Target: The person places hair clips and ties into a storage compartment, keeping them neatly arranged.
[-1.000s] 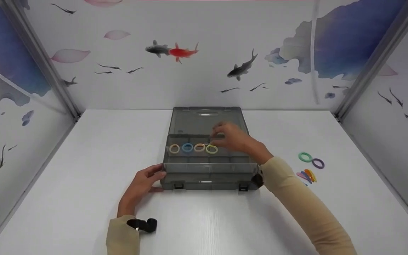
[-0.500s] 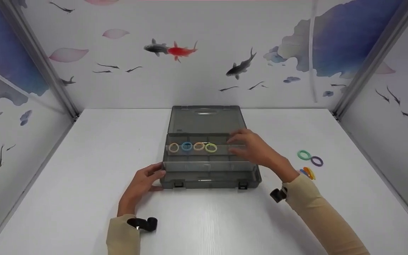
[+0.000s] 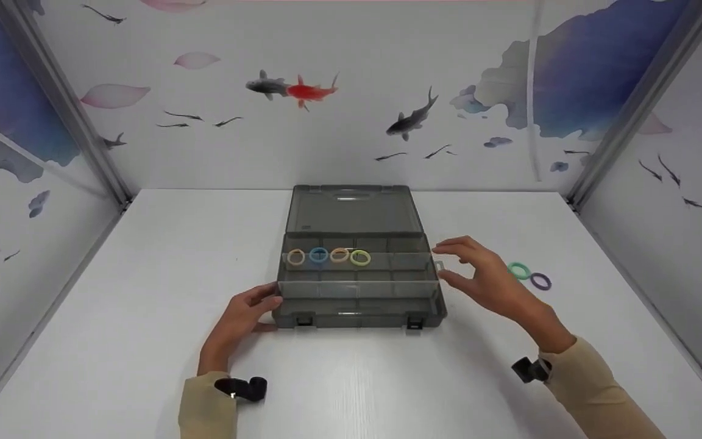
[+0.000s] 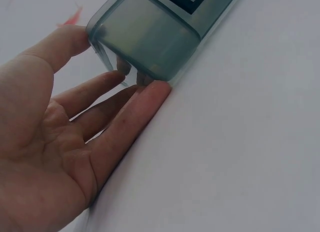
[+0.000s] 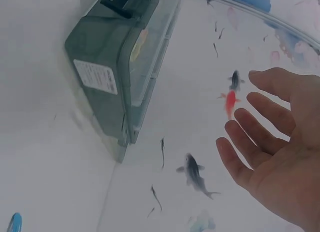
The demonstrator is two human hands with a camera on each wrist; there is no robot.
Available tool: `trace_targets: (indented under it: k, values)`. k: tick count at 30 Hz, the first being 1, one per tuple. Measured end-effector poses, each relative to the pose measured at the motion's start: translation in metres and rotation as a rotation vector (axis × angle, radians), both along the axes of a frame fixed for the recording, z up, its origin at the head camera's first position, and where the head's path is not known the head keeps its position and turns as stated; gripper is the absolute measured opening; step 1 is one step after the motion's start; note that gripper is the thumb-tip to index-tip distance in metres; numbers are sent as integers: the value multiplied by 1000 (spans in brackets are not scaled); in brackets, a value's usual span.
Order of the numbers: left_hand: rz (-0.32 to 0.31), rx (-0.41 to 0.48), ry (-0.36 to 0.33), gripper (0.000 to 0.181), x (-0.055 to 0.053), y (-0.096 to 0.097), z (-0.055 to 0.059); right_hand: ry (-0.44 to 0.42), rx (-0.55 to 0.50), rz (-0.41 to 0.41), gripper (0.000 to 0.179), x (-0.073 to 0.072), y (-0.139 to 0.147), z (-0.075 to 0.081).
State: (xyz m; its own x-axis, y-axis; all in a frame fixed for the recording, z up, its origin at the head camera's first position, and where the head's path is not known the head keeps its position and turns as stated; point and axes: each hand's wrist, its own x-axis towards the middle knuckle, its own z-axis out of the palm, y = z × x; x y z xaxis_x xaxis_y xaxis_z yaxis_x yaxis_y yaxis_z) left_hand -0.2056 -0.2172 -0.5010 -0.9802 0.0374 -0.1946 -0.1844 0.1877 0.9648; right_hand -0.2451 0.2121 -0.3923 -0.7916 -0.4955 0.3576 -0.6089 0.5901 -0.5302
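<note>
Box (image 3: 360, 319), left hand (image 3: 242, 316) touching its side; right hand (image 3: 490, 280) near

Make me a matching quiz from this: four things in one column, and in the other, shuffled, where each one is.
1. Left hand
2. Right hand
3. Blue ring
4. Purple ring

A. Lying on the table beside the green ring
B. Touching the left side of the box
C. Second from left in a row of four
D. Right of the box, holding nothing

Pairs: 1-B, 2-D, 3-C, 4-A

Small walled work booth (image 3: 351, 36), white tabletop (image 3: 113, 317), fish-printed wall panels (image 3: 205, 152), grey corner posts (image 3: 79, 122)
</note>
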Motion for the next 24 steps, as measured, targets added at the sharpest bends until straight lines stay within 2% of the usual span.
trace_targets:
  k: [3,8,13,17,24]
  values:
    - [-6,1,-2,63,0,1,-1,30,14,-64,44,1,17,0]
    - [6,11,1,61,0,1,-2,58,32,-122,43,-2,45,1]
    - [-7,18,-7,62,2,2,-6,54,46,-206,41,-10,76,-2]
    - [-14,20,-7,61,2,1,-4,-26,75,-263,42,-21,97,-4]
    - [-28,15,3,61,-1,0,3,-202,103,-321,55,-40,132,-12]
